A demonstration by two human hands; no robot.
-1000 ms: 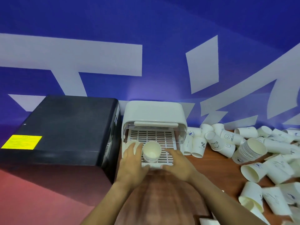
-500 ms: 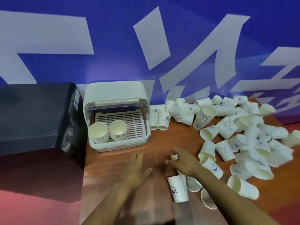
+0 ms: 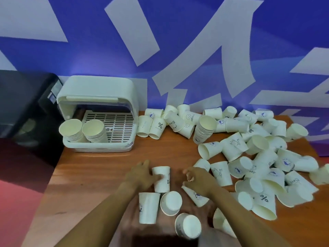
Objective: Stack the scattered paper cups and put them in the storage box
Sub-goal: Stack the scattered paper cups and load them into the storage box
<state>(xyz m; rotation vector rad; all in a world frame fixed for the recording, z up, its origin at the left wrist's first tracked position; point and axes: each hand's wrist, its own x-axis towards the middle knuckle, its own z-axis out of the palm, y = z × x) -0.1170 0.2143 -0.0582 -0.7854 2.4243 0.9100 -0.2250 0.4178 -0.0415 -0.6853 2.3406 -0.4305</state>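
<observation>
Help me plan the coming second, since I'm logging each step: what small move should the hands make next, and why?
Probably lift the cup that the left hand grips and nest it with the cup under the right hand. Two stacks already sit in the storage box, while many loose cups still lie on the table.

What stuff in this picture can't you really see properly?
- Head view: the printed word on the cup that the left hand grips is half covered by its fingers.
- The right hand: fingers curled and blurred, so a hold is unclear.
- How many cups make each stack in the storage box: rims too small.
- Cups at the right edge are cut off.
</observation>
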